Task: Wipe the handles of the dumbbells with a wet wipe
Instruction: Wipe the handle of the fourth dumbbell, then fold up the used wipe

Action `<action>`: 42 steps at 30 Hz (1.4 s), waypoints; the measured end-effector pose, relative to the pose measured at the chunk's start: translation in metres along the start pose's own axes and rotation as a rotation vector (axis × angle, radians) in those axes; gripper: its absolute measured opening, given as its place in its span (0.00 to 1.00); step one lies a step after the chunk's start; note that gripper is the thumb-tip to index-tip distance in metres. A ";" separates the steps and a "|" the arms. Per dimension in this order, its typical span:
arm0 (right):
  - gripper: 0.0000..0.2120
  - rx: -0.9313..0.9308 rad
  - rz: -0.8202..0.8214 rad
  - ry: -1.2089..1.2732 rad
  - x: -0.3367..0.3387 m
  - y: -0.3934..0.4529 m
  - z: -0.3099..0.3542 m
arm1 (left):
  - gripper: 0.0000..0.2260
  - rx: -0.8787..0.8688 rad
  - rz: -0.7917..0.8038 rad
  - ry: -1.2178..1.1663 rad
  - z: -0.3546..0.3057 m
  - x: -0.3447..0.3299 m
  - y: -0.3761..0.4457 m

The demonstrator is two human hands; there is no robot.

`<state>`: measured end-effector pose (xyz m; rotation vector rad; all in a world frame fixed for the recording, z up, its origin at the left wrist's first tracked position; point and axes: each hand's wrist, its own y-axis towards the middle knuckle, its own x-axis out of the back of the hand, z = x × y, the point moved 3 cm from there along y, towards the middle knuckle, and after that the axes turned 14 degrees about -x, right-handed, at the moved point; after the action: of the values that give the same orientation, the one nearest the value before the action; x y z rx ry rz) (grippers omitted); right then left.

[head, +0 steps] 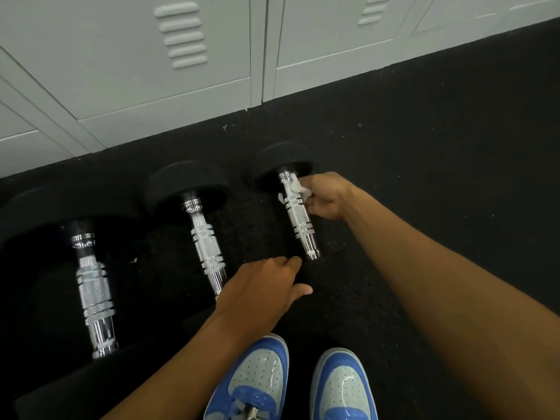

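Right grip (325, 197): clenched around a white wet wipe (298, 184), pressing it against the far end of the right dumbbell's handle (298, 213), just below the far black head. The handle's long axis runs from that head back toward the person, so the unwiped length lies nearer than the grip — the stroke, in my judgement, must travel toward the body. Left grip (266, 283): fingers curled over the near head of the same dumbbell, steadying it. Two more dumbbells — middle (207, 241) and left (94, 292) — lie parallel on the black floor (424, 147), below grey lockers (136, 56).
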<state>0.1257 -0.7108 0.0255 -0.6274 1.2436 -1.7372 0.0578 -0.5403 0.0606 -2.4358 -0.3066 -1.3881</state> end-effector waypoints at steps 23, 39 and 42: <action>0.12 0.714 0.033 -0.203 -0.049 -0.363 0.049 | 0.23 0.001 -0.918 -0.355 -0.125 0.292 -0.075; 0.10 1.312 0.103 -0.545 -0.090 -0.648 0.032 | 0.08 -0.067 -1.406 -0.136 -0.278 0.459 -0.235; 0.13 1.430 -0.056 -0.637 -0.092 -0.672 0.027 | 0.04 -0.141 -1.454 -0.136 -0.298 0.474 -0.255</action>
<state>-0.0532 -0.5709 0.6650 -0.2501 -0.5305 -1.7540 -0.0260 -0.4039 0.6551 -2.2981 -2.3810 -1.6067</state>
